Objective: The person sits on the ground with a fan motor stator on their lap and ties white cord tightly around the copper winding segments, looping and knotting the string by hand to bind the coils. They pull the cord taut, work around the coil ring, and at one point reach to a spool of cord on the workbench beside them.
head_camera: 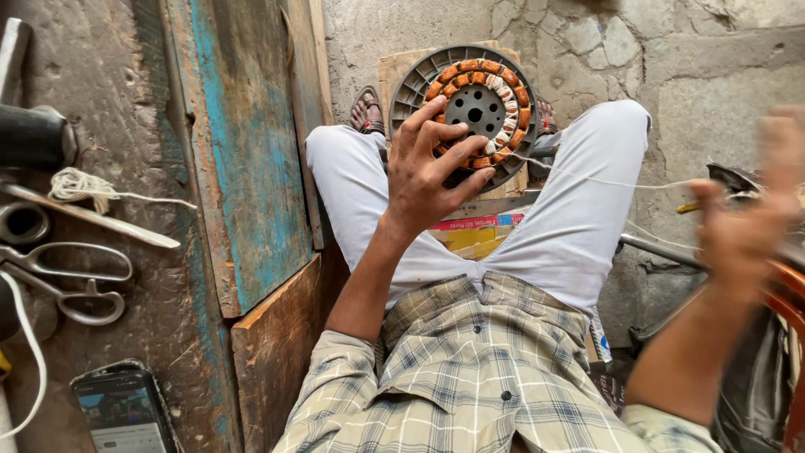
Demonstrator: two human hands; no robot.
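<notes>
**Thread pulled taut across the stator, lacing partway round**

Far left first: on the worn floor lie a bundle of white cord [74,183], a pair of steel scissors [63,281] and, lower down, a phone [124,411] with its screen lit. A blue-painted wooden board [243,159] stands between those tools and the seated person, so anything there means reaching over it.

Now the centre. The left hand [429,172] presses down on the round stator [475,111], fingers [438,113] spread wide and laid over its lower left edge, pinning it rather than gripping it. The stator sits between the knees on a wooden block [401,69], leaning up toward the camera. Its ring of copper coils shows white lacing on the right-hand coils only; the rest look bare, so by my reading the tying is well short of complete.

From those laced coils a white thread [587,178] runs out taut to the right. The right hand [742,231] is blurred; the thread leads to it, but I cannot tell how the fingers close. A dark metal tool [738,178] lies behind it.
</notes>
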